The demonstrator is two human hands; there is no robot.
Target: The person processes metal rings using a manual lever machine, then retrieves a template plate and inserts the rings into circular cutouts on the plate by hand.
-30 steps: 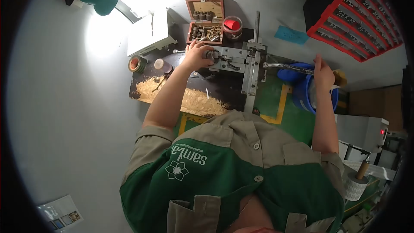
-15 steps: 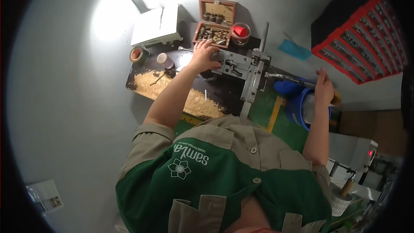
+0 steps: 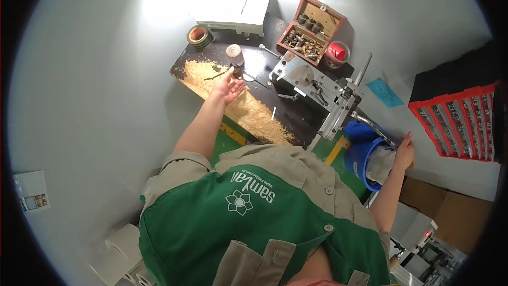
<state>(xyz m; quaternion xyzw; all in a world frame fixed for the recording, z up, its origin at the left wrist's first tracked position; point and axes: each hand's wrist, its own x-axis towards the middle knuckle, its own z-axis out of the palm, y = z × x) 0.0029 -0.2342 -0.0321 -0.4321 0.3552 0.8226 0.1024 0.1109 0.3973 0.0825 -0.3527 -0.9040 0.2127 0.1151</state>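
My left hand (image 3: 228, 89) is over the wood shavings (image 3: 198, 71), palm partly up and fingers loosely apart. Its fingertips are beside a small dark object below a pale-topped jar (image 3: 234, 53); I see nothing held. At the right, my right hand (image 3: 405, 154) is closed around the end of a metal lever (image 3: 377, 127), its grip partly hidden. The lever runs out from a metal bench press-like fixture (image 3: 309, 79) mounted on the dark tabletop (image 3: 293, 122). A small lever-like part and a white stick (image 3: 273, 113) lie near the shavings.
Behind the fixture sits an open wooden box (image 3: 304, 42) of small metal parts, beside a clear tub (image 3: 337, 53) with a red item. A tape roll (image 3: 199, 37) and a white device (image 3: 233, 13) are farther left. Blue bins (image 3: 365, 164) and a red-fronted drawer rack (image 3: 460, 122) stand at right.
My left hand has left the fixture and moved left and toward me, to beside the jar over the shavings. My right hand stays at the lever's end. The view has shifted and turned.
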